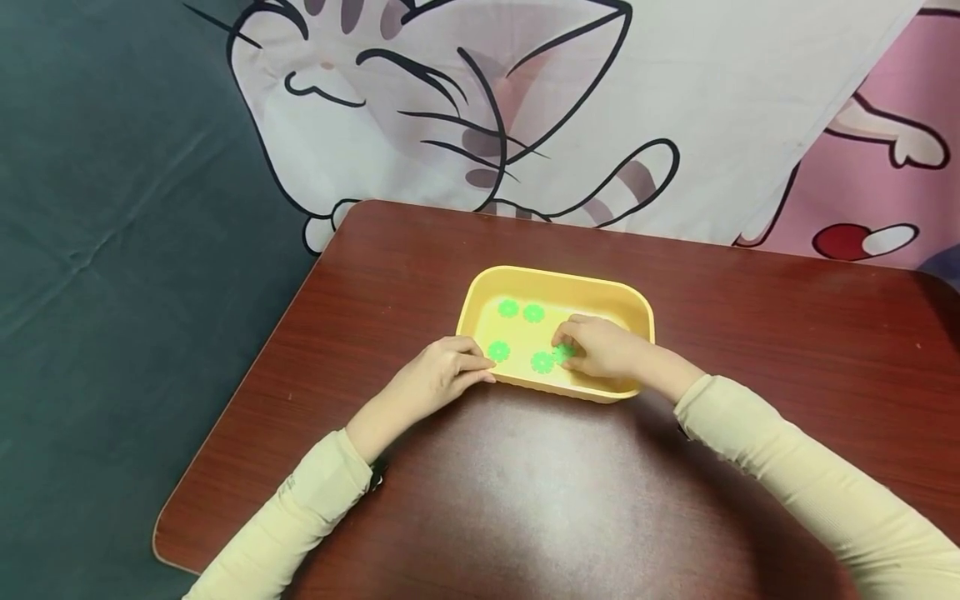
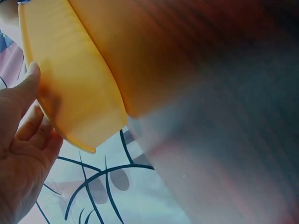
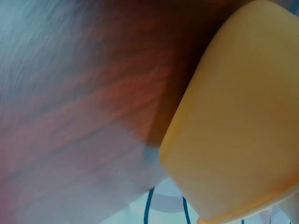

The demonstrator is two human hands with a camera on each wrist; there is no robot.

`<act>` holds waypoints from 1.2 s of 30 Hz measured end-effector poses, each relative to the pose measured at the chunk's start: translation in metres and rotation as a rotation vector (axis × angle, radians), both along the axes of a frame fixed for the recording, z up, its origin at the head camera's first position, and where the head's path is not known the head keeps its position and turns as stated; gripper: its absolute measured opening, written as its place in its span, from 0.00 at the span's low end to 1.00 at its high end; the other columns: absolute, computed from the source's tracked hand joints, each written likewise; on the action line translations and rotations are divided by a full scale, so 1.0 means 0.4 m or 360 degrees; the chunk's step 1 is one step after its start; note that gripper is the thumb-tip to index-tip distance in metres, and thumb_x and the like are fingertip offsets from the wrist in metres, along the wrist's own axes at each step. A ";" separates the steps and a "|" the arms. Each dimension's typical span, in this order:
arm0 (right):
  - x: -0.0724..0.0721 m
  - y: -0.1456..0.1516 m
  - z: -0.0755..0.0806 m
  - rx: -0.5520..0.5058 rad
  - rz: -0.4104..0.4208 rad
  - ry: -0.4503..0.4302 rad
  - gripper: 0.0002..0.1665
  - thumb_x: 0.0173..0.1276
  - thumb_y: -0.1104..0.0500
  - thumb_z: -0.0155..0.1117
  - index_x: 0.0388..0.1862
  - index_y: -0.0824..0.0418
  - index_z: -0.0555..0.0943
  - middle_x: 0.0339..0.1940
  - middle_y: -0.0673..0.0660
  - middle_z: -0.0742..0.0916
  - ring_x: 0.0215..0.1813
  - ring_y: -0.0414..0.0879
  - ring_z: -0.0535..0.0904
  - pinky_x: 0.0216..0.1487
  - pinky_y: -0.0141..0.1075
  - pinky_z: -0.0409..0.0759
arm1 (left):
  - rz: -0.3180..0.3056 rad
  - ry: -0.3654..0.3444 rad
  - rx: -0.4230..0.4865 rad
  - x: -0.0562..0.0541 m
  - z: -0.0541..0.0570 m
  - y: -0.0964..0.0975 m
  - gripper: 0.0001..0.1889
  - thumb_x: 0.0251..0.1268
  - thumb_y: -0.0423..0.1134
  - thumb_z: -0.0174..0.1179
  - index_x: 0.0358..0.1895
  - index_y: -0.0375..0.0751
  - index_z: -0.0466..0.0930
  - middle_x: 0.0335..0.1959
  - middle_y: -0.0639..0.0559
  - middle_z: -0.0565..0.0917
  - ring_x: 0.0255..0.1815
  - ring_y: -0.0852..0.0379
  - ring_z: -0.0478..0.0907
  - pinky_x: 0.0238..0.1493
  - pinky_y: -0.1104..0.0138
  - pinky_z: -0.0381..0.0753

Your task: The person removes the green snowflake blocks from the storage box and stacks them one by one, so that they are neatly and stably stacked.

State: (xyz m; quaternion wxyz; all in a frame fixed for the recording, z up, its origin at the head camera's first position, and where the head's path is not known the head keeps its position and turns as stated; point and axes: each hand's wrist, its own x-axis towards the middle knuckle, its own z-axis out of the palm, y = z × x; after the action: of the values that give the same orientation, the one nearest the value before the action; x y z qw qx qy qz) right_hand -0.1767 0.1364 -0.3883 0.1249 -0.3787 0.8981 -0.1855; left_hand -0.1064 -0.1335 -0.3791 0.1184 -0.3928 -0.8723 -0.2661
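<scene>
A yellow rectangular plastic tub stands on the table, with several flat green flower-shaped pieces on its floor. My left hand holds the tub's near left corner; in the left wrist view its thumb lies against the outer wall while the other fingers are at the rim. Inside the tub at the right, my right hand pinches a green flower-shaped piece. Right beside that piece lies another green flower. A further flower is close to my left fingertips. The right wrist view mostly shows the tub's outer wall.
Two green flowers lie near the tub's far wall. The reddish-brown wooden table has a rounded far left corner. Behind it hangs a cloth with a cartoon cat, and a dark green cloth covers the left side.
</scene>
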 end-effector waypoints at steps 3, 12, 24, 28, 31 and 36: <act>-0.003 -0.002 -0.001 -0.0014 0.0026 0.0019 0.17 0.51 0.59 0.70 0.41 0.61 0.81 0.33 0.52 0.79 0.34 0.43 0.73 0.39 0.36 0.74 | -0.0011 -0.0016 -0.0005 -0.003 0.003 0.001 0.08 0.54 0.37 0.67 0.35 0.37 0.87 0.29 0.53 0.82 0.31 0.61 0.79 0.35 0.75 0.77; -0.017 0.004 -0.012 -0.0083 0.0081 0.0006 0.17 0.46 0.57 0.71 0.38 0.60 0.84 0.32 0.49 0.81 0.31 0.40 0.75 0.34 0.31 0.74 | -0.0011 -0.0039 -0.0006 -0.004 0.004 0.003 0.08 0.54 0.36 0.67 0.35 0.37 0.87 0.29 0.52 0.82 0.31 0.61 0.79 0.34 0.76 0.77; -0.014 0.040 0.031 -0.0309 0.0032 0.0124 0.14 0.44 0.58 0.70 0.33 0.55 0.84 0.28 0.44 0.82 0.30 0.38 0.78 0.31 0.29 0.76 | -0.0011 -0.0017 0.0012 -0.003 0.001 0.005 0.07 0.53 0.36 0.68 0.35 0.38 0.88 0.29 0.53 0.82 0.30 0.61 0.79 0.33 0.77 0.76; -0.003 0.073 0.063 -0.0373 0.0000 0.0222 0.13 0.45 0.58 0.70 0.33 0.55 0.85 0.27 0.44 0.82 0.31 0.38 0.78 0.31 0.31 0.75 | 0.0000 -0.0020 0.0011 -0.002 0.002 0.007 0.07 0.53 0.37 0.68 0.35 0.39 0.88 0.29 0.53 0.82 0.30 0.61 0.78 0.33 0.77 0.76; 0.008 0.110 0.081 -0.0420 -0.0062 0.0288 0.13 0.45 0.58 0.71 0.34 0.55 0.84 0.28 0.43 0.82 0.31 0.36 0.78 0.31 0.31 0.74 | -0.0005 -0.0018 0.0013 -0.003 0.001 0.009 0.07 0.53 0.37 0.68 0.35 0.39 0.88 0.29 0.54 0.82 0.29 0.62 0.78 0.33 0.77 0.76; 0.030 0.179 0.094 -0.0543 -0.0206 0.0403 0.15 0.43 0.60 0.73 0.34 0.54 0.83 0.28 0.42 0.82 0.30 0.38 0.78 0.28 0.26 0.72 | -0.0007 0.0012 0.0021 -0.005 -0.002 0.006 0.08 0.52 0.38 0.68 0.35 0.39 0.87 0.29 0.54 0.82 0.30 0.62 0.77 0.33 0.76 0.76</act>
State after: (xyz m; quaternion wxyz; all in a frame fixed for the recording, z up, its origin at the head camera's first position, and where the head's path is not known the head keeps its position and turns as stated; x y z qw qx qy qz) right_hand -0.1647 0.2080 -0.3508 -0.0668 -0.3562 0.8846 -0.2935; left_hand -0.1082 -0.1311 -0.3801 0.1236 -0.3949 -0.8692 -0.2707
